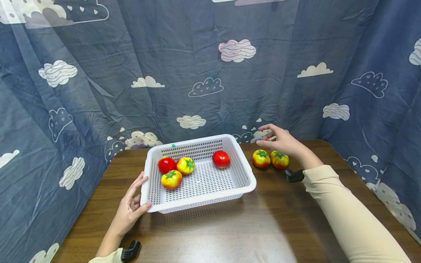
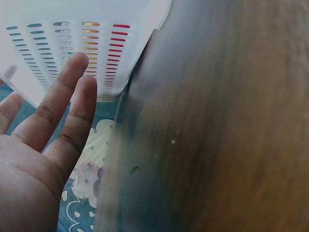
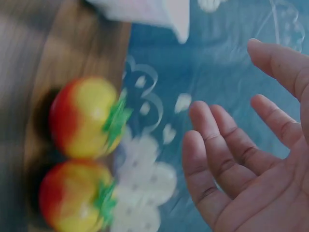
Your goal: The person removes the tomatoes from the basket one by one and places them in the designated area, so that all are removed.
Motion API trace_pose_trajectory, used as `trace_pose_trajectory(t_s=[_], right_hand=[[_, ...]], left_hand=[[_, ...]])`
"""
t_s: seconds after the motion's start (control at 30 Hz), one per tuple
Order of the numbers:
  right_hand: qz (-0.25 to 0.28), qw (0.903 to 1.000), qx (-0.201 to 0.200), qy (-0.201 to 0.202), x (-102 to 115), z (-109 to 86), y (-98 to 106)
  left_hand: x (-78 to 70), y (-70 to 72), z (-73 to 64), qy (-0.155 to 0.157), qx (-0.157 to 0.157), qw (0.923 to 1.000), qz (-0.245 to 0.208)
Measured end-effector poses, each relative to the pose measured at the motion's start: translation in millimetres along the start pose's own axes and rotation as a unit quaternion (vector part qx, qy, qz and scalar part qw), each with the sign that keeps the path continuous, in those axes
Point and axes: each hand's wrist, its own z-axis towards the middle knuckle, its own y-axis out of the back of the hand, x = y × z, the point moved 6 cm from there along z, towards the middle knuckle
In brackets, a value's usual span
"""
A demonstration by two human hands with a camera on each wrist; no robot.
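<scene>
A white plastic basket [image 1: 204,199] with slotted walls stands on the table. My left hand [image 1: 126,210] holds it by the left end, thumb over the front corner of the rim; in the left wrist view two fingers reach toward the slotted wall. Inside, a red tomato [image 1: 167,165] and two yellow-red tomatoes [image 1: 185,165] cluster at the left, and another red tomato [image 1: 221,159] lies at the right. To the basket's right sit two more yellow-red tomatoes [image 1: 261,158] [image 3: 87,117], side by side. Above them my right hand [image 1: 279,140] hovers with fingers parted, holding nothing.
The brown wooden table [image 1: 210,233] extends toward me in front of the basket. A dark blue cloud-print curtain [image 1: 171,73] hangs behind and along both sides. Black wrist straps [image 1: 131,251] are on both arms.
</scene>
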Motion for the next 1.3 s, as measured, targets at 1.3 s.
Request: trace_pose_trajectory(t_s=[1.3], right_hand=[[-0.063, 0.9902, 0.124, 0.009, 89, 42.8, -116]], left_hand=[[0.2, 0.4, -0.1, -0.002, -0.001, 1.0000, -0.002]])
